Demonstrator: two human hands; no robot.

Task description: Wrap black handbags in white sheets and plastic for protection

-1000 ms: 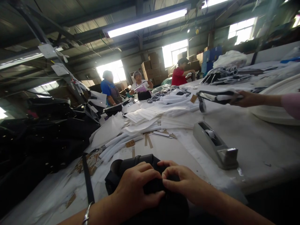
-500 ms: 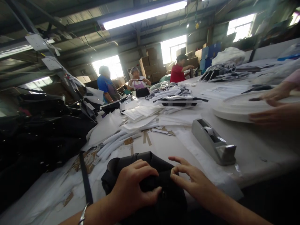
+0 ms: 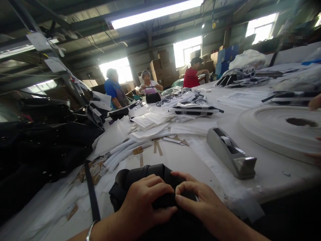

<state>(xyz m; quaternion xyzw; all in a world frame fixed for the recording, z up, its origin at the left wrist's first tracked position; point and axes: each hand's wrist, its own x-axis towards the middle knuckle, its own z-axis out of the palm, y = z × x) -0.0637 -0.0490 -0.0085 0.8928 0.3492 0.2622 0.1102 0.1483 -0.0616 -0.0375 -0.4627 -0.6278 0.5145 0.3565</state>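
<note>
A black leather-like bag (image 3: pixel 152 169) lies at the table's front edge, its upper part folded or rolled over. My left hand (image 3: pixel 147 197) is wrapped over its middle, thumb and fingers closed on the black material. Thumb and forefinger of my right hand (image 3: pixel 193 194) pinch together at the bag's edge, right against the left fingertips. Whatever small part sits in that pinch is too hidden to make out. Beyond the right hand stands a grey tape dispenser (image 3: pixel 232 154). The bag's lower part fades into shadow beneath my hands.
A large white roll of strip material (image 3: pixel 276 130) lies at right, a co-worker's fingers (image 3: pixel 316 102) beside it. White sheets (image 3: pixel 150 120) and paper tags cover mid-table. Dark goods (image 3: pixel 45 140) are heaped at left; a black strap (image 3: pixel 91 194) lies nearer. Three people work farther back.
My right hand has moved left and its fingers have closed at the bag beside my left hand. The white roll has come nearer and lies flatter; the co-worker's hands have drawn back rightward.
</note>
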